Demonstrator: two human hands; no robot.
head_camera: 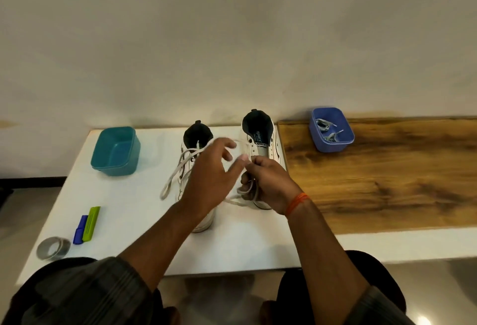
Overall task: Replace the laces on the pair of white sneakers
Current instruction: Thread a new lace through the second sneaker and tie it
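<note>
Two white sneakers stand side by side on the white table, heels toward the wall. The left sneaker has its white lace still threaded, with loops hanging off its left side. The right sneaker shows bare eyelets near its collar. My right hand pinches a loose white lace over the right sneaker's front. My left hand hovers over the gap between the shoes, fingers spread and blurred, touching a loop of that lace. A blue tub on the wooden top holds grey laces.
A teal tub sits at the table's back left. Near the front left lie a roll of grey tape and a green and blue tool. The wooden surface stretches to the right. The wall stands right behind the shoes.
</note>
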